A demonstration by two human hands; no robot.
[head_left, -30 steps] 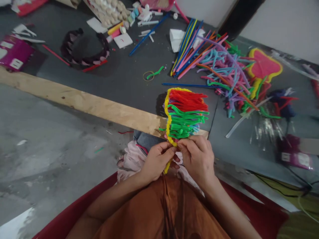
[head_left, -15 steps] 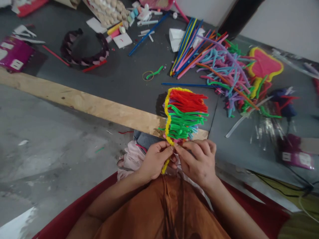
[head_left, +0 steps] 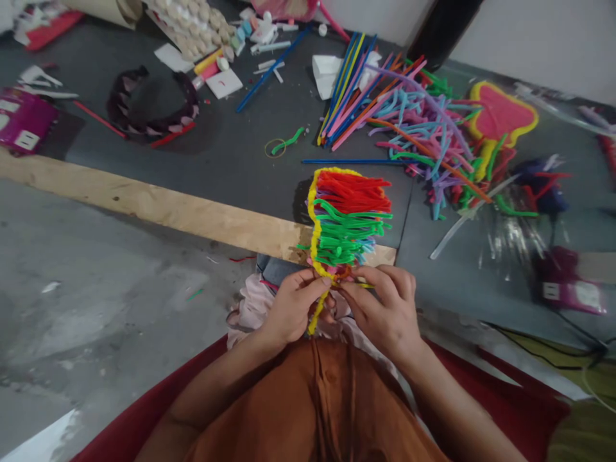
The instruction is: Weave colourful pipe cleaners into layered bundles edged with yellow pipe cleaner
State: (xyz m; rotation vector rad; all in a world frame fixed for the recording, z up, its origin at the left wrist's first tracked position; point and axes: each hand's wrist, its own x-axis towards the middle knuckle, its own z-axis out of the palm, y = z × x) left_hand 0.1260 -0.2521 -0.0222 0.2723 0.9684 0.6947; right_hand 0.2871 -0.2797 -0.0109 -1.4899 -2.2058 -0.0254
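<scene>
A pipe-cleaner piece with red and green rows and a fuzzy yellow border stands at the table's near edge. My left hand is closed, thumb and forefinger pinching the yellow border at its lower end. Just to the right, my right hand pinches a thin yellow pipe cleaner that pokes out between its fingers. Below the hands hangs a twisted yellow stem. Fingers partly hide the joint between border and stem.
Loose pipe cleaners lie heaped on the grey table, beside a pink shape with yellow edging. A dark headband sits at left. A wooden strip runs along the near edge. Purple packets lie farther out.
The right fingers have drawn slightly away from the left ones, and a yellow pipe cleaner now shows between them. The whole view has shifted a little, so the table things appear farther left.
</scene>
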